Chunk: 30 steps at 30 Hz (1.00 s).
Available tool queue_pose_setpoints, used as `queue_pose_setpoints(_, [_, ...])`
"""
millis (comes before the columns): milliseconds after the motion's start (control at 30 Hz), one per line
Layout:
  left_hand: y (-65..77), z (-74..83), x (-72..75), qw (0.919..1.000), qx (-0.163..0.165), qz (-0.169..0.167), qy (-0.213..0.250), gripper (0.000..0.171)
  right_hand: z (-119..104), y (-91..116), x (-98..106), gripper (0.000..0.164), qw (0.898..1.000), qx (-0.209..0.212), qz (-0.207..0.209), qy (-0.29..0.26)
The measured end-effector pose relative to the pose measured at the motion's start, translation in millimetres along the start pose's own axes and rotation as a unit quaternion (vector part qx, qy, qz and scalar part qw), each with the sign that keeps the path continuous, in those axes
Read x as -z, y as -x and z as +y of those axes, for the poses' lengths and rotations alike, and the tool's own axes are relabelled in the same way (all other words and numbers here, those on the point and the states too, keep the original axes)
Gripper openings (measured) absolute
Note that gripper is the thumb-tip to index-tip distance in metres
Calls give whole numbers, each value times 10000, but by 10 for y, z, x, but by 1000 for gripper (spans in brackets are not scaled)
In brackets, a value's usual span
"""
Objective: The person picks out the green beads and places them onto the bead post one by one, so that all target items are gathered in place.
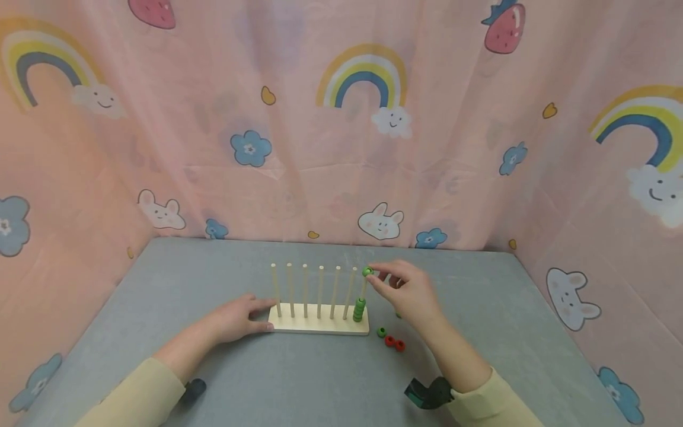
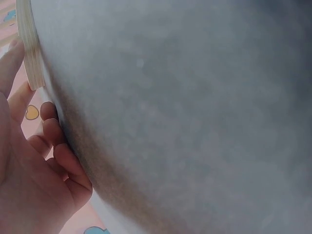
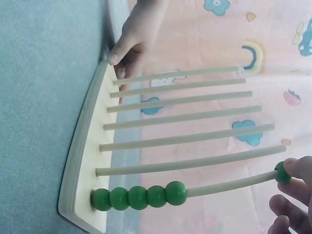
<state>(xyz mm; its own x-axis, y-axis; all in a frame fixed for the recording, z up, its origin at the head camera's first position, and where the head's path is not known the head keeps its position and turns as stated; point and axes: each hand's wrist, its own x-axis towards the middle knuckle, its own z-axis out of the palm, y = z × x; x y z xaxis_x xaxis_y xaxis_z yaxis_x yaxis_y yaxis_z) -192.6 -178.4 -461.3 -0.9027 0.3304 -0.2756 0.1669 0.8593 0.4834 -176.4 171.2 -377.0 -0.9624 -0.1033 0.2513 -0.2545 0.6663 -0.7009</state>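
A pale wooden peg rack (image 1: 319,323) stands on the table, its upright rods in a row along the base. My left hand (image 1: 237,320) grips the base's left end between thumb and fingers, also visible in the left wrist view. On the rightmost rod sits a stack of several green beads (image 3: 138,197). At that rod's top my right hand (image 1: 408,290) pinches another green bead (image 3: 281,172) between thumb and finger. In the right wrist view the bead is at the rod's tip; how far it is threaded, I cannot tell.
Right of the rack lie a loose green bead (image 1: 381,332) and two red beads (image 1: 395,343). Another green bead (image 1: 398,315) is partly hidden by my right hand. A pink patterned curtain (image 1: 299,196) surrounds the grey table (image 1: 299,379).
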Motion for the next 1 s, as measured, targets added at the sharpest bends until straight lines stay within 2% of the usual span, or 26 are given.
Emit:
queue_pose_setpoints(467, [1,-7,-14,10000,82,1,-32,66,96,47,-101,20,9992,-97,-366,135])
queue_pose_setpoints(1000, [6,15,-10,9999,133,-47,10,67,366,122,-351,21,9962,-407,-625,441])
